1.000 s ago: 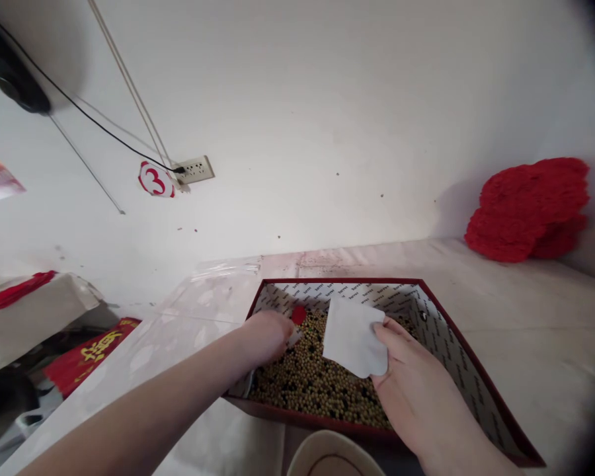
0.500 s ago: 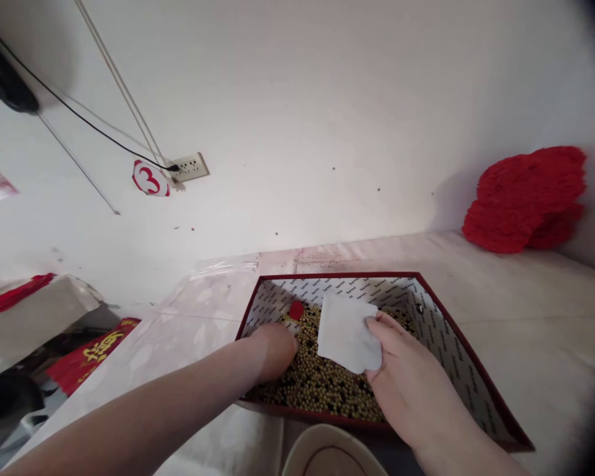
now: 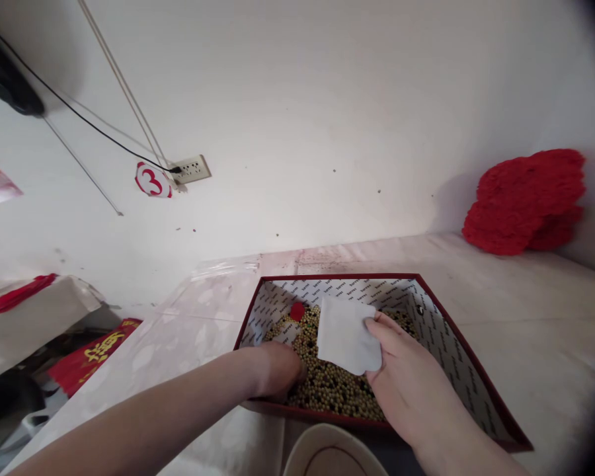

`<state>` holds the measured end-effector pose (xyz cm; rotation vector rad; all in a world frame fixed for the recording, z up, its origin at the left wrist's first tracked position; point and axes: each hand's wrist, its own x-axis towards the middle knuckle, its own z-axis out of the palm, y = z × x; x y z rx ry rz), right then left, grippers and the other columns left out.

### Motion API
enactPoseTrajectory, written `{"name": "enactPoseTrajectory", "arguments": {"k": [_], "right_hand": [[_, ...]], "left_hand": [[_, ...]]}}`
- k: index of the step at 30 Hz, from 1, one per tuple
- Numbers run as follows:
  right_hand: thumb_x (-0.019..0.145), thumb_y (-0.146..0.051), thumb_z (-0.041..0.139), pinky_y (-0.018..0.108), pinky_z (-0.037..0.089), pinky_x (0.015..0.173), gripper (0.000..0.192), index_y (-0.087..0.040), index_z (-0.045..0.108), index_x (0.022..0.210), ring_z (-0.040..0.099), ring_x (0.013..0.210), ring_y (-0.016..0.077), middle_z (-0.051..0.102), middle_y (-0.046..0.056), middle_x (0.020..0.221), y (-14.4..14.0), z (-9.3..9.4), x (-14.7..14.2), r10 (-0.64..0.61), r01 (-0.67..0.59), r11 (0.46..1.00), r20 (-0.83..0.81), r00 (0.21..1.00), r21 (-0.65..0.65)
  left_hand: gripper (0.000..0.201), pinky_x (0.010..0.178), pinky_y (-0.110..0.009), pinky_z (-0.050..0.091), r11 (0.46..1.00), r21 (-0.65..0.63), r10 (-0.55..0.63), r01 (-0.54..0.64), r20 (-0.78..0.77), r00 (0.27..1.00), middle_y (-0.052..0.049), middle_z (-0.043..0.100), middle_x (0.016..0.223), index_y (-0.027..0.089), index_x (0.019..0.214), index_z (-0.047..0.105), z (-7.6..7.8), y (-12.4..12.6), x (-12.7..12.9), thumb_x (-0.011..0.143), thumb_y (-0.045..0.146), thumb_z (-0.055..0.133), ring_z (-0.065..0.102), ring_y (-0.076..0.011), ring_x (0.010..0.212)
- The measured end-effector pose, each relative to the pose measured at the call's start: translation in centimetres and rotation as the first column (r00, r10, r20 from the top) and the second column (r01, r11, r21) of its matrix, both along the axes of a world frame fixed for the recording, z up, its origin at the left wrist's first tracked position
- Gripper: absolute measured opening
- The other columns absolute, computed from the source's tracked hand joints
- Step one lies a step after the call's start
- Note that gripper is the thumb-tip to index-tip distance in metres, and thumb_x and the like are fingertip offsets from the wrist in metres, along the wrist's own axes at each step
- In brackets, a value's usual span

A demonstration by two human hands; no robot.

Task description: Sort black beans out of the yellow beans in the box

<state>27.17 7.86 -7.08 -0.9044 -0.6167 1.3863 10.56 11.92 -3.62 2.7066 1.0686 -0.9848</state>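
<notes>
A red-edged box (image 3: 469, 354) with a printed white lining holds a layer of small tan and dark beads (image 3: 337, 393). My left hand (image 3: 280, 370) is down in the box at its left side, among the beads. Its fingers are turned away from view, so I cannot see whether they grip anything. Above the beads, my right hand (image 3: 401, 360) pinches a small white pouch (image 3: 347, 334) by its right edge, thumb on top. A round red thing (image 3: 297, 311) lies on the beads near the back left corner of the box.
A pale bowl (image 3: 330, 453) stands at the box's near side. Red fluffy material (image 3: 525, 201) is piled by the wall at the right. A power socket (image 3: 192, 170) with a plugged-in black cable is on the wall. A red bag (image 3: 94, 354) hangs off the table's left.
My left hand has shifted slightly right and toward me through the beads, baring a patch of the box's lining behind it. My right hand and the pouch have hardly moved.
</notes>
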Motion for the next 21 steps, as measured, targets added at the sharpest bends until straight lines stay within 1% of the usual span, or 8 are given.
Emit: {"name": "enactPoseTrajectory", "arguments": {"k": [3, 7, 9, 10, 11, 14, 17, 21], "right_hand": [[0.069, -0.032, 0.061, 0.031, 0.045, 0.057, 0.022, -0.030, 0.059, 0.092, 0.064, 0.071, 0.0218, 0.069, -0.001, 0.081, 0.0, 0.3, 0.0, 0.026, -0.027, 0.998, -0.027, 0.999, -0.052], [0.072, -0.031, 0.059, 0.029, 0.043, 0.054, 0.021, -0.030, 0.058, 0.093, 0.063, 0.071, 0.0201, 0.069, -0.001, 0.082, -0.1, 1.4, -0.3, 0.065, -0.080, 0.993, -0.167, 0.984, -0.086], [0.072, -0.028, 0.061, 0.027, 0.042, 0.054, 0.023, -0.028, 0.059, 0.094, 0.062, 0.068, 0.0176, 0.069, -0.002, 0.079, -0.4, 2.0, -0.5, 0.102, -0.130, 0.986, -0.239, 0.966, -0.107], [0.071, -0.026, 0.062, 0.026, 0.041, 0.055, 0.024, -0.027, 0.060, 0.095, 0.061, 0.066, 0.0164, 0.068, -0.002, 0.078, -0.6, 2.3, -0.6, 0.133, -0.165, 0.981, -0.260, 0.956, -0.103], [0.070, -0.024, 0.063, 0.025, 0.041, 0.054, 0.025, -0.026, 0.061, 0.094, 0.060, 0.064, 0.0151, 0.068, -0.002, 0.076, -0.8, 2.5, -0.7, 0.175, -0.206, 0.975, -0.276, 0.945, -0.086], [0.069, -0.020, 0.064, 0.023, 0.039, 0.053, 0.020, -0.024, 0.063, 0.088, 0.057, 0.058, 0.0119, 0.066, -0.003, 0.072, -1.4, 3.0, -1.0, 0.308, -0.326, 0.945, -0.296, 0.904, -0.013], [0.071, -0.018, 0.063, 0.022, 0.039, 0.052, 0.010, -0.022, 0.064, 0.080, 0.052, 0.055, 0.0100, 0.065, -0.002, 0.070, -1.7, 3.1, -1.2, 0.377, -0.393, 0.919, -0.293, 0.879, 0.004], [0.070, -0.015, 0.063, 0.021, 0.039, 0.054, 0.009, -0.021, 0.064, 0.077, 0.051, 0.056, 0.0087, 0.063, -0.002, 0.070, -1.7, 2.9, -1.3, 0.375, -0.392, 0.920, -0.287, 0.881, -0.004]], "left_hand": [[0.020, 0.050, -0.029, 0.046, 0.997, 0.045, 0.055, -0.059, 0.096, 0.994, -0.006, 0.071, 0.068, 0.022, 0.074, 0.069, 0.3, 0.2, -0.6, 0.058, 0.011, 0.065, 0.066, -0.0269, 0.062], [0.017, 0.063, -0.032, 0.048, 0.951, 0.241, 0.113, -0.195, 0.316, 0.942, -0.006, 0.069, 0.080, 0.020, 0.079, 0.062, 2.7, -0.9, -0.7, 0.070, 0.009, 0.053, 0.064, -0.0244, 0.075], [0.015, 0.069, -0.033, 0.047, 0.905, 0.327, 0.099, -0.273, 0.464, 0.880, -0.006, 0.066, 0.084, 0.019, 0.086, 0.057, 4.0, -2.4, -0.2, 0.077, 0.010, 0.048, 0.062, -0.0217, 0.080], [0.013, 0.070, -0.032, 0.047, 0.882, 0.356, 0.061, -0.309, 0.564, 0.823, -0.004, 0.065, 0.085, 0.019, 0.088, 0.055, 4.4, -3.2, 0.2, 0.080, 0.012, 0.048, 0.061, -0.0197, 0.080], [0.011, 0.069, -0.030, 0.047, 0.864, 0.372, -0.017, -0.340, 0.697, 0.717, -0.003, 0.063, 0.083, 0.020, 0.088, 0.054, 4.6, -4.1, 0.7, 0.081, 0.013, 0.049, 0.059, -0.0180, 0.078], [0.006, 0.067, -0.030, 0.047, 0.834, 0.437, -0.259, -0.337, 0.849, 0.461, -0.001, 0.062, 0.078, 0.019, 0.085, 0.053, 3.8, -5.7, 2.0, 0.083, 0.013, 0.052, 0.056, -0.0162, 0.073], [0.008, 0.069, -0.032, 0.047, 0.804, 0.499, -0.350, -0.323, 0.837, 0.421, -0.003, 0.063, 0.077, 0.016, 0.080, 0.055, 2.0, -5.7, 2.8, 0.084, 0.011, 0.052, 0.056, -0.0161, 0.072], [0.013, 0.066, -0.032, 0.048, 0.761, 0.517, -0.375, -0.393, 0.844, 0.383, -0.003, 0.061, 0.073, 0.015, 0.074, 0.058, 0.7, -5.0, 2.7, 0.084, 0.011, 0.054, 0.055, -0.0161, 0.069]]}}
